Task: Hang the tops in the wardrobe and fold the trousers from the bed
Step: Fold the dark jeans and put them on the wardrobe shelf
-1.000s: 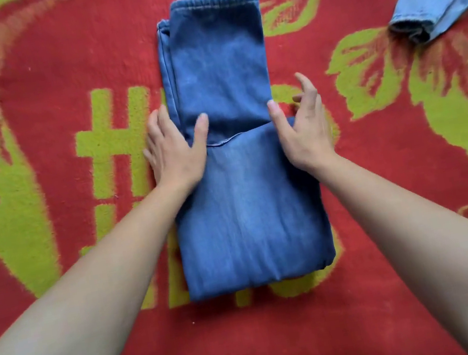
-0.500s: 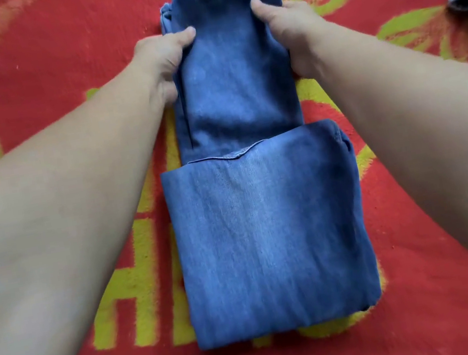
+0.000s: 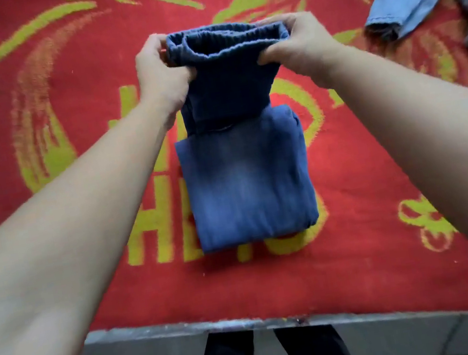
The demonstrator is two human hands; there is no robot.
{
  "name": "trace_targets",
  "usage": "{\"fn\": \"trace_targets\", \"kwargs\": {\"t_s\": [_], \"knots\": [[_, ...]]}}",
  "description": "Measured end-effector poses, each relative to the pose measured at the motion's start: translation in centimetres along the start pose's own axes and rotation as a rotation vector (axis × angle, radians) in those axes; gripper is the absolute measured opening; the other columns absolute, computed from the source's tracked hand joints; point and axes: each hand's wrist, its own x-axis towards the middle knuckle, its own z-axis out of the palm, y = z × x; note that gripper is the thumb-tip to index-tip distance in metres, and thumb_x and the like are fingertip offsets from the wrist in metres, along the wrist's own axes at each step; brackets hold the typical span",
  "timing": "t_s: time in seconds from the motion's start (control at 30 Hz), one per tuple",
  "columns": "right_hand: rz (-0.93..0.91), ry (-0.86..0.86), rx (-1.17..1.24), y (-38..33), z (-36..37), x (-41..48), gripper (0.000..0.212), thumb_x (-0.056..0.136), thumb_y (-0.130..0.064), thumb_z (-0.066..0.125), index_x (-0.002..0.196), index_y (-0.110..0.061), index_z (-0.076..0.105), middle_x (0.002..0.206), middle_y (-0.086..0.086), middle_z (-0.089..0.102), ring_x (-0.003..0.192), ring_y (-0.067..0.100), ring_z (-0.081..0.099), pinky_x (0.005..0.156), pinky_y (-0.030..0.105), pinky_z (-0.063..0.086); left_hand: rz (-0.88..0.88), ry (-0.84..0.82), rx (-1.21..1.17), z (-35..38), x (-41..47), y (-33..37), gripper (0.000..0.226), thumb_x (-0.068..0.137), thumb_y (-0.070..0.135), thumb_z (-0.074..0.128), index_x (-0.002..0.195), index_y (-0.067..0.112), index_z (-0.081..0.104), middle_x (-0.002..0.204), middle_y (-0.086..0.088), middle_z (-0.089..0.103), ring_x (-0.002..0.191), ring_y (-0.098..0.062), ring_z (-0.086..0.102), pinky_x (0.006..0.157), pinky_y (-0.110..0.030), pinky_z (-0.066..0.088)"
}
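Pinching the trousers [image 3: 246,181] by the waistband corners in my left grip [image 3: 161,74] and right grip [image 3: 300,45], I aim to lay it evenly over the folded half, edges aligned.

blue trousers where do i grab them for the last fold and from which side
Take the ribbed waistband at its two ends, left hand from the left, right hand from the right, as held now. That far end of the blue trousers is the free, thick edge; the near part lies folded flat on the red blanket.
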Motion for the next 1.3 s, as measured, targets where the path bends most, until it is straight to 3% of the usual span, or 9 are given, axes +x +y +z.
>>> {"fn": "trace_targets", "kwargs": {"t_s": [0.13, 0.3, 0.47, 0.6, 0.73, 0.9, 1.0, 1.13, 1.3], "knots": [[-0.229, 0.008, -0.506, 3.7, 0.7, -8.7, 0.047, 0.065, -0.014, 0.064, 0.110, -0.025, 0.075, 0.095, -0.011, 0.071, 0.083, 0.010, 0.064, 0.079, 0.031, 0.052, 0.087, -0.026, 0.334, -1.3, -8.7, -3.7, 0.015, 0.069, 0.017, 0.063, 0.076, 0.026, 0.054, 0.071, 0.010, 0.060, 0.068, -0.015, 0.055, 0.062, -0.031, 0.045], [-0.546, 0.023, -0.909, 10.7, 3.6, -17.7, 0.043, 0.070, -0.011, 0.053, 0.105, -0.021, 0.076, 0.091, 0.004, 0.064, 0.082, 0.031, 0.059, 0.064, 0.038, 0.048, 0.159, -0.254, 0.566, -1.7, -18.6, -10.0, 0.044, 0.063, -0.011, 0.051, 0.100, 0.012, 0.060, 0.121, -0.004, 0.068, 0.120, -0.022, 0.060, 0.097, -0.040, 0.049], [-0.458, -0.232, -1.081, 15.7, 5.6, -22.1, 0.057, 0.075, -0.033, 0.058, 0.128, -0.010, 0.064, 0.119, 0.014, 0.058, 0.117, 0.038, 0.051, 0.090, 0.048, 0.048, 0.113, -0.493, 0.721, -1.5, -22.0, -13.5, 0.050, 0.080, 0.001, 0.036, 0.124, -0.001, 0.059, 0.137, -0.011, 0.057, 0.144, -0.028, 0.031, 0.116, -0.040, 0.025], [-0.483, -0.127, -1.023, 14.6, 5.6, -20.1, 0.036, 0.101, -0.039, 0.044, 0.110, -0.018, 0.072, 0.096, 0.006, 0.062, 0.085, 0.032, 0.057, 0.073, 0.045, 0.051, 0.194, -0.488, 0.845, -1.4, -21.4, -13.7, 0.045, 0.098, 0.031, 0.032, 0.125, 0.007, 0.059, 0.142, -0.005, 0.054, 0.143, -0.023, 0.034, 0.115, -0.045, 0.028], [-0.554, -0.187, -1.194, 15.3, 5.6, -17.1, 0.020, 0.090, -0.035, 0.061, 0.101, -0.020, 0.070, 0.084, 0.009, 0.056, 0.073, 0.032, 0.053, 0.059, 0.042, 0.050, 0.462, -0.457, 1.165, -0.8, -22.1, -16.3, 0.031, 0.098, 0.032, 0.040, 0.100, 0.014, 0.065, 0.139, -0.008, 0.056, 0.134, -0.028, 0.048, 0.104, -0.050, 0.042], [-0.148, -0.601, -1.342, 10.9, 6.3, -13.6, 0.041, 0.087, -0.049, 0.065, 0.121, -0.028, 0.057, 0.111, 0.005, 0.056, 0.105, 0.028, 0.054, 0.082, 0.037, 0.041, 0.493, -0.543, 1.215, -0.9, -21.6, -16.4, 0.038, 0.098, 0.037, 0.035, 0.106, 0.017, 0.065, 0.143, -0.007, 0.052, 0.136, -0.028, 0.044, 0.106, -0.049, 0.039], [0.128, -0.822, -1.267, 7.4, 6.2, -10.9, 0.040, 0.083, -0.051, 0.070, 0.118, -0.034, 0.063, 0.104, -0.006, 0.057, 0.097, 0.019, 0.054, 0.086, 0.030, 0.045, 0.477, -0.564, 1.069, -1.9, -19.2, -14.5, 0.044, 0.096, 0.043, 0.029, 0.103, 0.022, 0.067, 0.130, 0.000, 0.063, 0.126, -0.022, 0.054, 0.098, -0.043, 0.038], [0.124, -0.683, -1.231, 3.6, 5.3, -7.4, 0.017, 0.077, -0.039, 0.077, 0.090, -0.029, 0.074, 0.090, -0.003, 0.072, 0.083, 0.019, 0.061, 0.081, 0.033, 0.055, 0.448, -0.308, 0.907, -2.2, -12.0, -10.3, 0.039, 0.088, 0.032, 0.054, 0.121, 0.015, 0.060, 0.116, -0.008, 0.064, 0.113, -0.030, 0.057, 0.092, -0.043, 0.038], [0.034, -0.427, -1.309, 2.8, 6.2, -3.6, 0.104, 0.062, -0.046, 0.089, 0.148, -0.024, 0.035, 0.151, 0.017, 0.033, 0.142, 0.034, 0.028, 0.111, 0.050, 0.032, -0.027, -0.588, 0.987, -0.1, -4.0, -7.4, 0.104, 0.081, 0.049, 0.072, 0.156, 0.013, 0.011, 0.161, -0.010, 0.020, 0.149, -0.026, 0.018, 0.119, -0.045, 0.019]]}}
